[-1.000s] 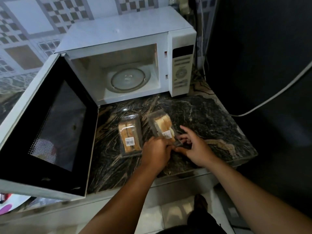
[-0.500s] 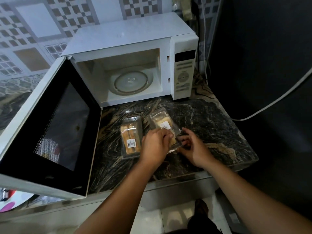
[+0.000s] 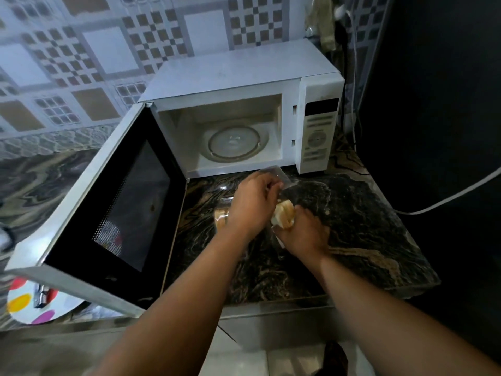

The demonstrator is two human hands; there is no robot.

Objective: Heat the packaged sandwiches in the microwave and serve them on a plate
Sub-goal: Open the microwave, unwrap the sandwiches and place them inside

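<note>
A white microwave [image 3: 244,74] stands open on the dark marble counter [image 3: 366,226], its door [image 3: 119,207] swung to the left and its glass turntable [image 3: 234,143] bare. In front of it my left hand [image 3: 252,204] lifts the clear plastic lid [image 3: 279,175] of a sandwich package. My right hand [image 3: 306,232] grips the pale sandwich [image 3: 284,217] in that package's tray. A second packaged sandwich [image 3: 221,217] lies on the counter, mostly hidden behind my left hand.
A white plate with coloured dots [image 3: 35,305] sits at the lower left under the door's corner. A white cable [image 3: 447,196] runs across the dark surface to the right. A tiled wall [image 3: 95,55] rises behind the microwave.
The clear package has been opened: my left hand raised its lid toward the microwave and my right hand closed on the sandwich. The camera moved closer and to the left.
</note>
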